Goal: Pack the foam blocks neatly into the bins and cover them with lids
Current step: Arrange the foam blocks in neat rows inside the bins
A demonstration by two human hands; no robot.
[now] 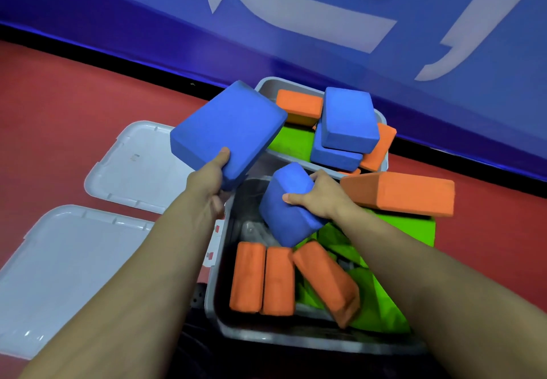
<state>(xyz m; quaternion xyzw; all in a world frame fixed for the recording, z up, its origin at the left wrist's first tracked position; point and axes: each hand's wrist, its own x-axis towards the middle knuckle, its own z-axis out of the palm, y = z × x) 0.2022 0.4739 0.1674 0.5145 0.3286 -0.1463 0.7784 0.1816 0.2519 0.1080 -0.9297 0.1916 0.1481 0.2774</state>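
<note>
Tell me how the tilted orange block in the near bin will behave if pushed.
The tilted orange block leans on green blocks, so it would probably tip or slide. It looks like light foam with a matte face, likely not slippery.

A blue block (228, 130) is gripped by the left hand (207, 180). Another blue block (287, 210) is held by the right hand (319, 198) over the near bin (216, 298).

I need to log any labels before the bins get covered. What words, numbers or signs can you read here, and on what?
Nothing can be read as text.
Blue wall banner: large white strokes, cropped by the frame, not readable.
Near bin: small red and white stickers on its left rim, too small to read.
Far lid: a small mark, blurred.
Foam blocks: no print visible.
</note>
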